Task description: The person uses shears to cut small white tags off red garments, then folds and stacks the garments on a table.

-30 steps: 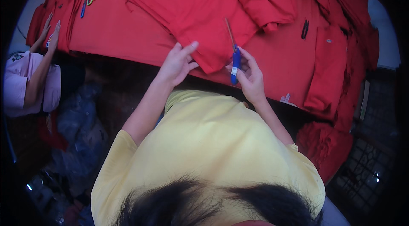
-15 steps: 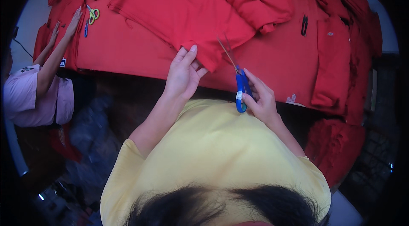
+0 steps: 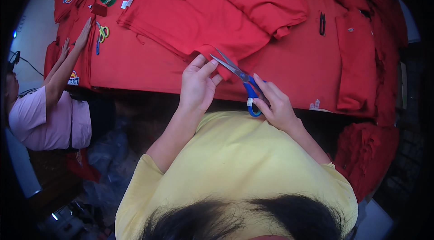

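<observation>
Left hand [image 3: 197, 87] pinches the near corner of the folded red garment [image 3: 194, 23], fingertips closed on the cloth edge. Right hand [image 3: 275, 104] is clenched through the loops of the blue-handled scissors [image 3: 242, 82]; blades slightly parted, tips pointing at the pinched corner, just beside the left fingers.

Position, all relative to the folded red garment: it lies on the red-covered table [image 3: 135, 66], its near corner at the table's front edge, directly ahead of the person in the yellow shirt. Scissors sit at that corner, on its right side.

Judgement on doing the step well: hold the cloth edge taut and lifted clear of the layer beneath, so the blades take only what is meant. Keep the left fingertips behind the blade line. Small snip with the tips, not the full blade. Risk: nicking the lower fold or the table cloth.

Counts:
- scissors: 2 clear — the blue pair in hand, and a yellow-green-handled pair [image 3: 103, 31] well to the left of the garment, near the co-worker
- own hands: 2; co-worker's hands: 2, one hand [image 3: 84, 33] flat on cloth left of the garment
- people: 2, co-worker in a pink shirt [image 3: 49, 118]
- small dark object [image 3: 322, 23] to the garment's right: 1, kind not clear
- red garments: several overlapping folds and piles; exact number cannot be told
</observation>
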`<move>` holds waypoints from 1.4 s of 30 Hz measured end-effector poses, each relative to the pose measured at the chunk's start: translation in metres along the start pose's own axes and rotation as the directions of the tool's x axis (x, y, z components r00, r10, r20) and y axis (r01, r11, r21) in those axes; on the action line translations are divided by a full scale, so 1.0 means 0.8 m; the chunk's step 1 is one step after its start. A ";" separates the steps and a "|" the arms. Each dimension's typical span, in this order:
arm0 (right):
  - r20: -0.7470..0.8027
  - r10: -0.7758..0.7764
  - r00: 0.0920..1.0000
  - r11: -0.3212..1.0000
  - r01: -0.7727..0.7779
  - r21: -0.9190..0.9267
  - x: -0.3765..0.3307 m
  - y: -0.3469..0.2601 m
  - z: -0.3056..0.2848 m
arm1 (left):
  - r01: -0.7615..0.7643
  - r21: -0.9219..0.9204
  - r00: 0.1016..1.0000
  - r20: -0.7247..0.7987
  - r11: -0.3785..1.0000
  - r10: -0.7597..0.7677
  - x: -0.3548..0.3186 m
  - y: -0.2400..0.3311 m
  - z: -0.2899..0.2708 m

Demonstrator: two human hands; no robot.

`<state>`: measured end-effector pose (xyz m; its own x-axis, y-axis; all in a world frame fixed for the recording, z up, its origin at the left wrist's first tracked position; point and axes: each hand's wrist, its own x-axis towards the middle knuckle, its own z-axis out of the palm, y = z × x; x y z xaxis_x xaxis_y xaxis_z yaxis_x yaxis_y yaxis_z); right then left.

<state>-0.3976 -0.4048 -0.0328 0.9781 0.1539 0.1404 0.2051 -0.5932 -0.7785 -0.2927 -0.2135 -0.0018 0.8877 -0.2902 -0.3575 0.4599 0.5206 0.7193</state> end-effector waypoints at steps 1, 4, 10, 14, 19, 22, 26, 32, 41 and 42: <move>0.004 0.003 1.000 1.000 -0.003 0.012 0.002 -0.001 0.000 | -0.001 0.007 1.000 -0.006 1.000 0.001 -0.001 -0.001 0.001; 0.000 -0.013 1.000 0.999 0.013 0.034 0.006 -0.002 0.000 | -0.014 0.030 1.000 -0.013 0.999 0.014 -0.003 0.000 0.001; 0.020 0.011 1.000 0.993 -0.013 0.121 0.007 -0.008 -0.002 | -0.086 0.050 0.996 -0.002 0.995 0.086 -0.004 -0.001 0.000; 0.027 0.015 1.000 0.992 -0.018 0.129 0.012 -0.012 -0.005 | -0.107 0.090 0.994 0.011 0.990 0.107 -0.005 -0.004 0.000; 0.092 0.157 0.983 0.940 -0.177 0.293 0.010 -0.018 -0.007 | -0.106 0.078 0.994 -0.001 0.991 0.106 -0.007 -0.003 0.003; 0.033 0.070 0.997 0.960 -0.076 0.270 0.007 -0.003 0.001 | -0.112 0.068 0.994 0.012 0.991 0.111 -0.006 -0.003 0.001; 0.006 0.006 1.000 0.986 -0.007 0.169 0.013 -0.013 -0.003 | -0.093 0.112 0.996 0.023 0.989 0.091 -0.008 0.001 0.002; 0.027 0.033 0.999 0.982 -0.037 0.187 0.029 -0.019 -0.006 | -0.050 0.164 0.997 0.065 0.985 0.040 -0.012 0.004 0.003; 0.062 0.125 0.990 0.966 -0.136 0.219 0.026 -0.013 -0.002 | -0.094 0.097 0.995 0.025 0.991 0.092 0.008 -0.004 -0.030; 0.046 0.099 0.994 0.972 -0.107 0.209 0.025 -0.012 0.001 | -0.112 0.062 0.994 0.005 0.992 0.112 0.013 -0.001 -0.031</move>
<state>-0.3801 -0.3956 -0.0231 0.9908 0.1308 0.0342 0.0875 -0.4278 -0.8996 -0.2835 -0.1968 -0.0211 0.9336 -0.2339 -0.2716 0.3550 0.4989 0.7906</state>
